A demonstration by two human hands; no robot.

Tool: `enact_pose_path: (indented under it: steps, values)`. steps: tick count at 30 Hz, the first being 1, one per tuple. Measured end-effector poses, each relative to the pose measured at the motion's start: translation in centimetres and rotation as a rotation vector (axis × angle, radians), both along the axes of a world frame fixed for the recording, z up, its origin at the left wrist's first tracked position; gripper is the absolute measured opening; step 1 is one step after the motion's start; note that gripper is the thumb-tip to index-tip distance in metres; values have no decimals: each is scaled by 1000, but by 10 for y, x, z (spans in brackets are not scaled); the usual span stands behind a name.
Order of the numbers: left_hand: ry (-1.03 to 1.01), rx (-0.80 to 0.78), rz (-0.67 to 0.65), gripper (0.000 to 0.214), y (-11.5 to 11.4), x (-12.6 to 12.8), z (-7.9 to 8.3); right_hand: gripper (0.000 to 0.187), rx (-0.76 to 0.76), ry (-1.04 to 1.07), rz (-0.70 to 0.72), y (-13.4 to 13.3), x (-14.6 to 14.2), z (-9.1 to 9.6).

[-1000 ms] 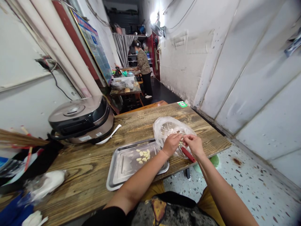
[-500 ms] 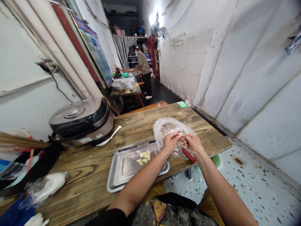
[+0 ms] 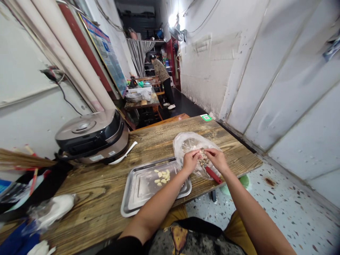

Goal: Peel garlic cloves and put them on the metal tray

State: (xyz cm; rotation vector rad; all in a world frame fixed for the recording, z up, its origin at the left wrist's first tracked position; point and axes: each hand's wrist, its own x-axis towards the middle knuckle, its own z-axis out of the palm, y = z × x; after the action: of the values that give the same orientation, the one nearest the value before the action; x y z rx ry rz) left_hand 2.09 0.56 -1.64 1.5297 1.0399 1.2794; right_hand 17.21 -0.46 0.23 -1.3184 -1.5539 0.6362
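My left hand (image 3: pixel 191 161) is closed in a pinch over an opened clear plastic bag (image 3: pixel 183 140), holding what looks like a garlic clove. Just to its right, my right hand (image 3: pixel 217 160) also pinches with thumb and forefinger; whatever lies between those fingertips is too small to make out. Below both hands, unpeeled garlic cloves (image 3: pixel 204 161) and loose skins lie in the bag. A knife's red handle (image 3: pixel 213 175) rests on the bag near my right wrist. Several peeled cloves (image 3: pixel 162 177) lie on a metal tray (image 3: pixel 132 193), partly covered by my left forearm.
On the wooden table (image 3: pixel 101 191) stand a rice cooker (image 3: pixel 91 136), a white spoon (image 3: pixel 124 155) beside it and a plastic-wrapped white bundle (image 3: pixel 57 209). A green object (image 3: pixel 244 181) shows below the right edge. Farther off, a person (image 3: pixel 163 78) leans over another table.
My hands have drawn slightly apart, uncovering more of the cloves in the bag. The person in the background has bent farther forward.
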Motion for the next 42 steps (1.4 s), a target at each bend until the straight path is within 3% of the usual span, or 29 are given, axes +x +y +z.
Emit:
enact_pose_path:
  steps: [3,7,13,19,25,30,36,39,42]
  values:
    - [184,237,38,24,-2,-2,0,23,31,-60,37,-3,-5,10]
    - [285,420,43,26,-3,-5,2,22,-14,-78,31,-5,-8,14]
    - [362,593,-11,32,-2,-9,4,20,-15,-166,-1,-8,-8,20]
    - [381,635,-53,33,-5,-8,8,20,41,-224,-53,-14,-10,23]
    - [214,442,18,27,-7,-3,6,26,-52,40,-17,-13,-11,21]
    - [-22,154,-49,28,-6,1,6,29,-171,245,12,-6,-8,8]
    - [-370,-171,-125,37,-3,2,9,28,-233,-83,-229,11,6,-23]
    - [-472,-304,-200,38,-4,0,7,33,-251,-171,-217,12,9,-25]
    - [-450,-321,-185,37,-4,-2,1,26,-136,-194,-161,5,4,-14]
